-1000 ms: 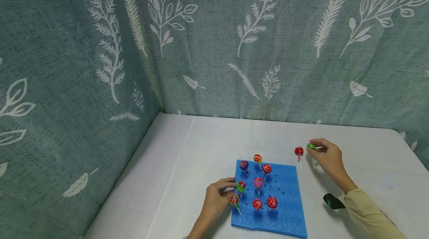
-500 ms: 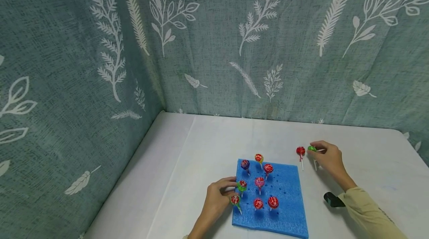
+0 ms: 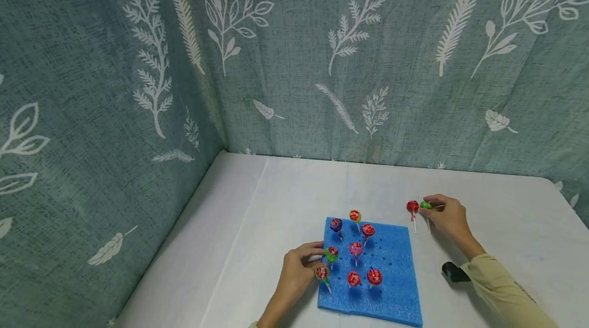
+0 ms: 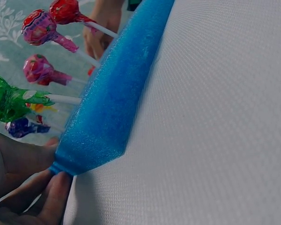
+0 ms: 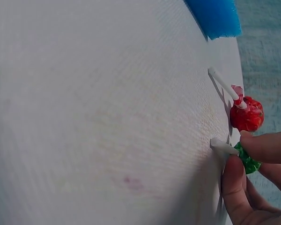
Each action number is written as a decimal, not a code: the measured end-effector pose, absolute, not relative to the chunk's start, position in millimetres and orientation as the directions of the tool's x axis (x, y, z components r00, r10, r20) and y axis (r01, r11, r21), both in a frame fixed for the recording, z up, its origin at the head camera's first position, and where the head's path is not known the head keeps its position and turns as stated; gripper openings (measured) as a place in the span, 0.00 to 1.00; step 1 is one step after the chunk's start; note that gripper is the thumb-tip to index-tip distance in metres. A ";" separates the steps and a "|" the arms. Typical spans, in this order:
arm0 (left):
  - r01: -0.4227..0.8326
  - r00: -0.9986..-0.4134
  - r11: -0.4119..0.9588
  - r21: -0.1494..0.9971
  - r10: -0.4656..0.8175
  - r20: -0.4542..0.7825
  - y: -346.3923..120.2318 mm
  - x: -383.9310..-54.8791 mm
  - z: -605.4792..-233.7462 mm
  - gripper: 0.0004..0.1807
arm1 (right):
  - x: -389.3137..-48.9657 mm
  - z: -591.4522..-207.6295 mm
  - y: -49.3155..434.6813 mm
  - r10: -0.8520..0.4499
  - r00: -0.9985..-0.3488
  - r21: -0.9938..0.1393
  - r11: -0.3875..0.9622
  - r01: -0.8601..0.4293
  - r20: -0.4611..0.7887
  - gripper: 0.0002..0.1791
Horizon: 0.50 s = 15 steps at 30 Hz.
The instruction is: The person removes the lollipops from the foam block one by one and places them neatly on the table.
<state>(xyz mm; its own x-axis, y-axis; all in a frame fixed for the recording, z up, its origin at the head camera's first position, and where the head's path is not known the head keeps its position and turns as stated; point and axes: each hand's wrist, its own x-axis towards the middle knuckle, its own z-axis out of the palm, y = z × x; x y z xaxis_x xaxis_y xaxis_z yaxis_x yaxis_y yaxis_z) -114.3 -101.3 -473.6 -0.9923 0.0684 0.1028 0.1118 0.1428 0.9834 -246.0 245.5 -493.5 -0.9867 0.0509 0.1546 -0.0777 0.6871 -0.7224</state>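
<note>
My right hand (image 3: 451, 219) pinches a green-wrapped lollipop (image 5: 249, 161) by its head, thumb and fingertips around it. Its white stick points toward the table. Right beside it lies a red lollipop (image 3: 412, 206), stick toward me. A blue foam board (image 3: 395, 287) lies on the table with several wrapped lollipops standing in it by their sticks. At the board's left edge, my left hand (image 3: 296, 271) grips the foam between thumb and fingers, as the left wrist view shows. Close to those fingers stand two green-and-red lollipops, one upper (image 3: 332, 254) and one lower (image 3: 322, 273).
A white-covered table (image 3: 257, 205) runs back to a green leaf-patterned curtain (image 3: 294, 62). Small holes dot the right half of the foam. A black object (image 3: 454, 272) sits at the right sleeve's cuff.
My right hand has shifted slightly left with the green lollipop, closer to the red one. My left hand stays at the foam's edge.
</note>
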 end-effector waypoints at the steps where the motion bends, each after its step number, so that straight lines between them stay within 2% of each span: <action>1: 0.111 -0.992 0.142 0.984 0.069 0.102 -101.2 -114.4 -473.4 0.14 | -245.5 -493.0 245.4 0.052 -0.987 -0.723 0.687 -0.074 0.151 0.18; 15: 0.090 -0.995 0.161 0.983 0.058 0.082 -99.3 -113.4 -468.7 0.14 | -241.4 -488.8 243.4 0.063 -0.995 -0.739 0.673 -0.017 0.080 0.20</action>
<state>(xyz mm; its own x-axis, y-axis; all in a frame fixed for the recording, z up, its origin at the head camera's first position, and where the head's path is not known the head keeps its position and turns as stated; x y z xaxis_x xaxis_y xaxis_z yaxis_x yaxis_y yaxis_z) -113.4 -99.3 -468.7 -0.9950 0.0578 0.0817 0.0901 0.1607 0.9829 -241.4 243.4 -488.8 -0.9948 0.0625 0.0804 -0.0175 0.6732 -0.7393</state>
